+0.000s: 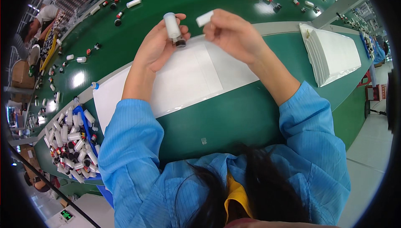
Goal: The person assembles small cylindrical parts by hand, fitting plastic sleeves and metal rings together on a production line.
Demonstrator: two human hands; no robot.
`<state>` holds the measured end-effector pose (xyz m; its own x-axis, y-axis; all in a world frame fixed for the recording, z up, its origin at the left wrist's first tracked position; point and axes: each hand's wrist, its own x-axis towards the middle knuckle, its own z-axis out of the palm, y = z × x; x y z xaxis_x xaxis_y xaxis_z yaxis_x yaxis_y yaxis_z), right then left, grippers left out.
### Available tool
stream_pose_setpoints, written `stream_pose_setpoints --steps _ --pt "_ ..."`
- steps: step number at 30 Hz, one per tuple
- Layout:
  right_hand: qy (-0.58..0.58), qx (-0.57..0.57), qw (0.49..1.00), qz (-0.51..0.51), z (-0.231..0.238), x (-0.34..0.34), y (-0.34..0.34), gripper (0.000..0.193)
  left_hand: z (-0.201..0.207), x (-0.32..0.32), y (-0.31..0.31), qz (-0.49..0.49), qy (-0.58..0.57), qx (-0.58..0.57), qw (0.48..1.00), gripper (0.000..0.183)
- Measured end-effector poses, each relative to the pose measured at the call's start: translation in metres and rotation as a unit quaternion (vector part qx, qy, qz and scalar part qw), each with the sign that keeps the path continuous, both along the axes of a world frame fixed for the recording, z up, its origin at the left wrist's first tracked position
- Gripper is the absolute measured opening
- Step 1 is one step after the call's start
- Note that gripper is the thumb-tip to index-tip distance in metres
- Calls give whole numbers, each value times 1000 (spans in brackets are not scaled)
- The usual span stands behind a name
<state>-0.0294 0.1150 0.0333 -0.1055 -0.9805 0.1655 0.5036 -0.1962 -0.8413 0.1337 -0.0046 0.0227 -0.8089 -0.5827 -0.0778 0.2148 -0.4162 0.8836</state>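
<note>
Here, left grip (160, 46) clasps a bottle (171, 25), right grip (234, 36) pinches a cylinder (204, 19); blue tray (86, 124) holds vials (75, 144).

Light-blue pinstriped jacket (158, 190) — sleeves (129, 132) ending mid-forearm — yellow cloth (236, 189) at the neck; left hand (156, 47) and right hand (232, 35) bare.

The head-worn fisheye looks down and forward, close above the left hand (162, 40), right hand (234, 34) and surface (221, 121); at its rim, distances seem hard to judge.

Your green table (217, 121): white sheet (184, 84) by left hand (161, 40), blue tray (86, 126) of bottles (75, 136) farther left, white stack (338, 54) right of right hand (234, 36).
</note>
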Motion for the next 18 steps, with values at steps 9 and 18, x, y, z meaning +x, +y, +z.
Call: stream_pose_setpoints --steps 9,18 --pt "-110 -11 993 41 15 15 14 12 19 21 -7 56 -498 -620 604 23" --pt "-48 19 997 -60 7 24 4 12 23 8 24 -81 99 -29 991 30"
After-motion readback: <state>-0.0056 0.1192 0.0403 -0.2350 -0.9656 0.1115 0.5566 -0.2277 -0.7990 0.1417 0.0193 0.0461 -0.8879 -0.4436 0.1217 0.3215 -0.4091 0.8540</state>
